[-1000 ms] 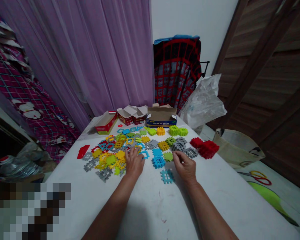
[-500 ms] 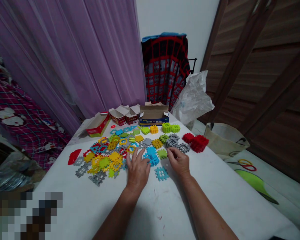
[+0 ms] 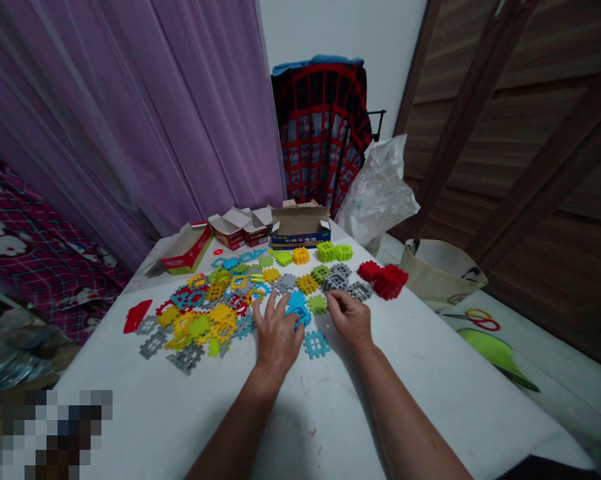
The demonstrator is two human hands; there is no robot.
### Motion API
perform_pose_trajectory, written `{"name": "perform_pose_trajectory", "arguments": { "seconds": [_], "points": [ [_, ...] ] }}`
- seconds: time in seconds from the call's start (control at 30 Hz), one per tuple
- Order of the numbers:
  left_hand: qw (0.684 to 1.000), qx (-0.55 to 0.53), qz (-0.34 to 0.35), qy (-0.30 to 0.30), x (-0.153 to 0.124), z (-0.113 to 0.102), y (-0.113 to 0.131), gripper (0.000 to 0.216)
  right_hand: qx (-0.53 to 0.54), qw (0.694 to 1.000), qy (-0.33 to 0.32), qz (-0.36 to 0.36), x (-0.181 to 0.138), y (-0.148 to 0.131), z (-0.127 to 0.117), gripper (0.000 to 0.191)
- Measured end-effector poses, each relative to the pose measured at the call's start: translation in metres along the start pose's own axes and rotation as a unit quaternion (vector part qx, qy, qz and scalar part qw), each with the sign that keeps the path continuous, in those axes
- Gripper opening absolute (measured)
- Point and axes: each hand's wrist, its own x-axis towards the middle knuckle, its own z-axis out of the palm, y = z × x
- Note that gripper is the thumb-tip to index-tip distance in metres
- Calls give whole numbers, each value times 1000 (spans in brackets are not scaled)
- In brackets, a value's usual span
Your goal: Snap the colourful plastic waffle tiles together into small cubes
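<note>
My left hand [image 3: 277,339] rests palm down with its fingers spread at the right edge of a loose heap of flat notched plastic building pieces. Its thumb side touches a small cluster of blue pieces [image 3: 297,305]. My right hand [image 3: 351,320] hovers low over the table, thumb and index finger pinched together; whatever lies between them is hidden. Just left of its fingertips is a green piece [image 3: 317,305], and behind them a stack of grey pieces [image 3: 336,281]. A single light blue grid piece [image 3: 316,345] lies flat between the hands.
Yellow pieces [image 3: 222,313] and others fill the left of the white table [image 3: 190,420]. Red stacks [image 3: 390,283] stand at right, green stacks [image 3: 326,251] behind. Opened boxes line the back, including a blue one [image 3: 301,238]. A cloth bag [image 3: 440,273] and scissors [image 3: 475,319] are beyond the right edge.
The view has turned slightly right, so the table's things appear further left. My left hand has shifted a little right against the blue pieces. My right hand keeps its pinch.
</note>
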Motion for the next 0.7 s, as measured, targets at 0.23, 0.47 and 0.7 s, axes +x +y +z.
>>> {"name": "perform_pose_trajectory", "arguments": {
  "seconds": [0.23,0.47,0.7],
  "points": [
    [1000,-6,8,10,-3,3,-2,5,-5,1000,-12,11,0,0,0,27],
    [1000,2,6,-21,-3,-1,-2,8,-15,999,-31,40,0,-2,-1,30],
    [1000,1,-8,-20,-8,-4,-5,17,-20,995,-74,60,-1,-1,-1,32]
  ]
}}
